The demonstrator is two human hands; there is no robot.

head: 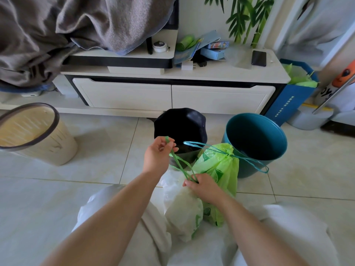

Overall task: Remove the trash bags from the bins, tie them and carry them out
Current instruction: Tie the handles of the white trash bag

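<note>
My left hand [156,156] fingers pinch the green drawstring [180,164], pulled up toward 11 o'clock. Right hand [203,186] fingers clamp the same string at the white bag [182,208] neck on the floor. Green bag [221,169], tied, touching at 2 o'clock. Black bin [180,127] and teal bin [255,137] behind at 12–1.

Head-worn view, forward-down, close overhead
</note>
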